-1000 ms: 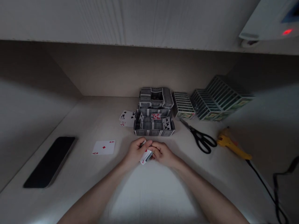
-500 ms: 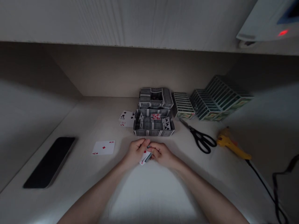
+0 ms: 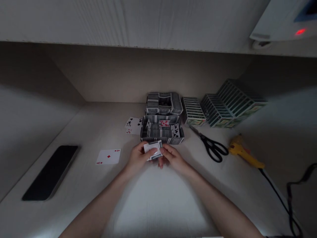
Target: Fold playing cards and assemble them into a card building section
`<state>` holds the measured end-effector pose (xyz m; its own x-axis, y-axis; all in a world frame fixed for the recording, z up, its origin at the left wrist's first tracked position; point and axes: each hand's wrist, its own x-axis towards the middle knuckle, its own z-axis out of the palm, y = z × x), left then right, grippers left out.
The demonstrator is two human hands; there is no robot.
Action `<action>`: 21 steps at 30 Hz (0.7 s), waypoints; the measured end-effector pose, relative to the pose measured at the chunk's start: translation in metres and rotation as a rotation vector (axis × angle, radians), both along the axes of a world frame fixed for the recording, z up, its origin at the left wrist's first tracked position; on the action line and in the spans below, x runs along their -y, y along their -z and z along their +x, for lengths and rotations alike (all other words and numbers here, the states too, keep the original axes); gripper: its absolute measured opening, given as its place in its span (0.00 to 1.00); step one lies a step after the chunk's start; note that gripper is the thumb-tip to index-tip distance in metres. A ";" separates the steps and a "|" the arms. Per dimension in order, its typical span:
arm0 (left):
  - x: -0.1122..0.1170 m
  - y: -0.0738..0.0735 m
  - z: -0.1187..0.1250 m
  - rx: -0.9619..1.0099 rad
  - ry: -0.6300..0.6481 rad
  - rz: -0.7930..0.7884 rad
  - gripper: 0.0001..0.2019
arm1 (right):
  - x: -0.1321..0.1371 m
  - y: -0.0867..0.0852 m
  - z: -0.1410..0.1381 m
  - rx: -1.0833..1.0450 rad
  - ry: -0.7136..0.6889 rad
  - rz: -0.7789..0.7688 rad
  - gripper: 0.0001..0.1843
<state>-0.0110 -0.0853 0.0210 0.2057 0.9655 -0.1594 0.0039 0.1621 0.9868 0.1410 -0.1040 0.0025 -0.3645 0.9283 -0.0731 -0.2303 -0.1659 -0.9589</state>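
Between both hands is a small folded piece made of playing cards (image 3: 153, 148), white on the side facing me with patterned grey edges. My left hand (image 3: 139, 156) grips its left side, thumb across the front. At its right edge my right hand (image 3: 172, 156) pinches with thumb and fingers; some fingertips show below. Just beyond the hands stands an open box (image 3: 162, 140) built from grey-patterned cards, with several cards inside. A few loose cards (image 3: 135, 126) lie against its left side. An ace of diamonds (image 3: 108, 156) lies face up to the left.
Behind the box sits another card-built box (image 3: 164, 109) with an opening. Stacks of card packs (image 3: 194, 110) stand at the back right. Black-handled scissors (image 3: 214, 148) and a yellow glue gun (image 3: 245, 155) with a cable lie right. A phone (image 3: 51, 173) lies left. A shelf edge (image 3: 158, 49) overhangs.
The piece in my hands has turned: a card's red diamond face showed below the fingers, and now a white face points up toward me. Both hands remain close together.
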 end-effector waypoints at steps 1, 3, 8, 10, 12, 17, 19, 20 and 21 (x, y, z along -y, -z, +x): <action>0.000 -0.001 0.001 0.025 0.004 -0.021 0.14 | 0.000 0.000 0.001 0.004 0.003 -0.010 0.17; -0.001 -0.001 0.002 0.049 0.006 -0.053 0.13 | -0.001 0.001 0.001 0.018 0.007 -0.025 0.17; -0.003 0.000 -0.002 0.112 0.100 -0.088 0.12 | 0.000 0.001 0.000 0.092 0.050 -0.027 0.18; -0.004 0.000 -0.003 0.123 0.119 -0.089 0.12 | 0.001 0.000 0.000 0.151 0.094 0.009 0.18; -0.004 0.001 -0.003 0.086 0.109 -0.085 0.12 | 0.002 -0.001 0.000 0.208 0.155 0.049 0.16; -0.003 0.006 0.000 -0.032 0.132 -0.083 0.13 | 0.000 -0.003 0.002 0.315 0.284 0.146 0.13; -0.003 0.007 0.001 -0.064 0.113 -0.077 0.13 | -0.002 -0.001 0.003 0.318 0.316 0.129 0.11; -0.003 0.007 0.001 -0.080 0.095 -0.067 0.13 | -0.002 0.000 0.003 0.301 0.315 0.094 0.11; -0.002 0.006 0.001 -0.090 0.073 -0.054 0.13 | -0.003 0.001 0.004 0.272 0.301 0.049 0.12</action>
